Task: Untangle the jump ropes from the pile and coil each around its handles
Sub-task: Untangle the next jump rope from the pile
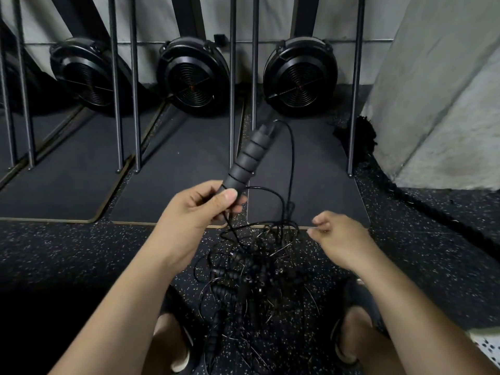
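My left hand grips the lower end of a grey ribbed foam jump rope handle, which points up and away from me. A thin black cord leaves the handle's top, arcs right and drops into the pile. The pile of tangled jump ropes, with several ribbed black handles and loops of cord, lies on the speckled floor between my feet. My right hand hovers at the pile's right edge with fingers curled; thumb and forefinger seem to pinch a thin strand, which is hard to make out.
Three upright black fan rowers stand on dark mats against the wall ahead, with vertical metal posts between them. A thick black battle rope runs along the floor at right beside a grey concrete pillar.
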Demonstrator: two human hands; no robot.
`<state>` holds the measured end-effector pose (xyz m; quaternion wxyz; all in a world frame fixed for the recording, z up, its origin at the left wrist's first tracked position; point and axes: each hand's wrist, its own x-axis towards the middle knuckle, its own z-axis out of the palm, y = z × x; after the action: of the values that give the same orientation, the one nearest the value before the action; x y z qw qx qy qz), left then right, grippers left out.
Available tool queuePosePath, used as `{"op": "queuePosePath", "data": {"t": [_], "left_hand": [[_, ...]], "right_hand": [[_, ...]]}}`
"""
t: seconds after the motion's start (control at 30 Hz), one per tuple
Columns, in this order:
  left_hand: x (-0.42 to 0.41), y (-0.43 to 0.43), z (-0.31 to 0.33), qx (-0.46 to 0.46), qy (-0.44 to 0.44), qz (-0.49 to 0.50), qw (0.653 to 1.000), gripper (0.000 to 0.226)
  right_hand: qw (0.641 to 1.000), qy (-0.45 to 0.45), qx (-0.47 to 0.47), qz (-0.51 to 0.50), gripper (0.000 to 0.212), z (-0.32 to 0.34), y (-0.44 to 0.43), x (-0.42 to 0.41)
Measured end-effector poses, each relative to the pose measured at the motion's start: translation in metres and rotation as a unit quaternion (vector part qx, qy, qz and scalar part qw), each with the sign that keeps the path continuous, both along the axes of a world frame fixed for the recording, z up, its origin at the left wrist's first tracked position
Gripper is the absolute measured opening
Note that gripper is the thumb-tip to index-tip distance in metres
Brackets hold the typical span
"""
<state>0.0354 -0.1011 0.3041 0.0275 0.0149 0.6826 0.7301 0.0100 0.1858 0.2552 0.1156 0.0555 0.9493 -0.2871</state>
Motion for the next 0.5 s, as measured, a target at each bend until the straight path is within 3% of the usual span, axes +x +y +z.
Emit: {"op": "queuePosePath", "data": {"t": [0.1,0.2,0.23,0.33,0.5], "left_hand": [[0.001,0.006,-0.004,-0.01,0.011,-0.022,1.0,0.025],[0.003,0.011,-0.004,0.0,0.017,-0.041,0.999,0.031],[0.003,0.012,-0.004,0.005,0.019,-0.048,0.999,0.031],[0.004,0.012,-0.002,0.021,0.02,-0.058,0.998,0.034],[0.001,0.012,-0.004,-0.025,0.0,-0.072,0.997,0.026]], "right_hand": [[0.992,0.113,-0.057,0.011,0.013,0.014,-0.018,0.008],[0.993,0.03,-0.092,0.065,0.063,0.027,-0.035,0.01],[0.994,0.024,-0.082,0.062,0.067,0.023,-0.039,0.009],[0.992,0.072,-0.103,0.015,0.032,0.008,-0.048,0.001],[0.986,0.127,-0.111,0.018,0.038,0.034,-0.047,-0.009]]}}
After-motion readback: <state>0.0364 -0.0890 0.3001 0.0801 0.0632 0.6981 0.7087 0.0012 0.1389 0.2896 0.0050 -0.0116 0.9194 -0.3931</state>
